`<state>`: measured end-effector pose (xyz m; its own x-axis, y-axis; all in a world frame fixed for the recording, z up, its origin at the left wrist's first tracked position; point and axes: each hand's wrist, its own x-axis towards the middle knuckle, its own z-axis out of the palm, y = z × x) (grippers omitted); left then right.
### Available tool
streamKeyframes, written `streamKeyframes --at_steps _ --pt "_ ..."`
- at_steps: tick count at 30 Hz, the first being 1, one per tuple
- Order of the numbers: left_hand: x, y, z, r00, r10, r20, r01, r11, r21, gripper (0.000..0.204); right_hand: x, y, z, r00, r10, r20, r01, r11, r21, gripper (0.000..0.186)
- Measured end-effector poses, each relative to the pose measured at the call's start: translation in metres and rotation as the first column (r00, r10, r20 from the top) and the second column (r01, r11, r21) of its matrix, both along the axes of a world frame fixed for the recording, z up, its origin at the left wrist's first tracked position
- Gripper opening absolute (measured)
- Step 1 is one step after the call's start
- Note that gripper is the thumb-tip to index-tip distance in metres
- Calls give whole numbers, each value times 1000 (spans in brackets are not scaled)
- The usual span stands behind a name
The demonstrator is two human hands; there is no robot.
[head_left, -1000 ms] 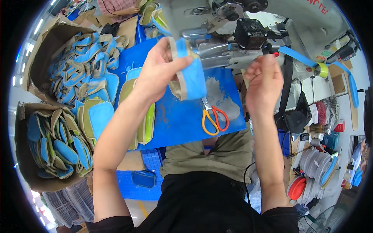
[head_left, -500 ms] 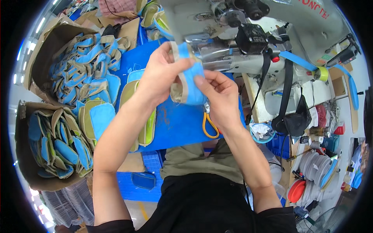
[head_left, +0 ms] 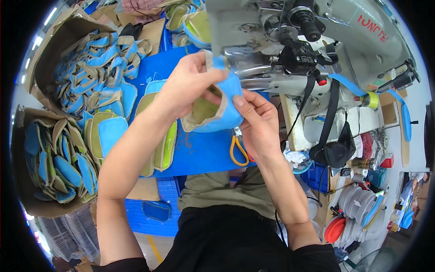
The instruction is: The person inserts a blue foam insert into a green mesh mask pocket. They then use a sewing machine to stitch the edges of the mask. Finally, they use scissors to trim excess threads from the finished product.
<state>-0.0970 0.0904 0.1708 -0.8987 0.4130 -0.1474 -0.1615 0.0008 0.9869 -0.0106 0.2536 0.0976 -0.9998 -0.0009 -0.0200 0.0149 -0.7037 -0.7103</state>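
Note:
Above the blue worktable (head_left: 195, 161), both my hands hold a sewn blue fabric piece (head_left: 229, 115) with beige edging, curved into an open pouch-like shape. Its olive inside shows toward me. My left hand (head_left: 192, 81) grips the upper left edge, thumb on the blue outside and fingers partly hidden inside. My right hand (head_left: 260, 120) pinches the right side between thumb and fingers. Just below, a pair of orange-handled scissors (head_left: 233, 152) lies at the table's front edge, partly behind my right hand. Flat blue, beige and lime panels (head_left: 167, 147) lie left of the piece, partly behind my left forearm.
A sewing machine (head_left: 353, 34) stands at upper right, a blue strip (head_left: 346, 84) running through a yellow-green roll. Two cardboard boxes at left hold blue-beige strips (head_left: 97, 63) and padded panels (head_left: 68, 170). White and red discs (head_left: 334, 229) sit at lower right.
The fabric piece has turned and spread wider, so more of its olive inside shows. My hands stay on it. The whole view has shifted slightly.

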Motion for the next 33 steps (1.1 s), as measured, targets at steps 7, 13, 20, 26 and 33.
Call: streamKeyframes --at_steps 7,13,20,26,33 --pt "-4 1 -5 1000 11 25 -12 1000 26 30 1 0 -1 1000 19 -1 -19 999 -35 24" --pt "-15 3 -8 999 30 35 -32 998 55 29 -2 0 2 1000 12 24 -11 999 -42 24" --pt "-21 3 -13 994 99 42 -103 989 110 20 -6 -12 13 994 -75 84 79 996 -50 23" --pt "-66 -6 -39 966 172 190 -219 941 259 22 -2 -10 14 986 -136 92 122 983 137 15" --pt "-40 -8 -31 967 42 253 -141 912 385 27 43 116 62 743 -489 -457 663 634 399 11"
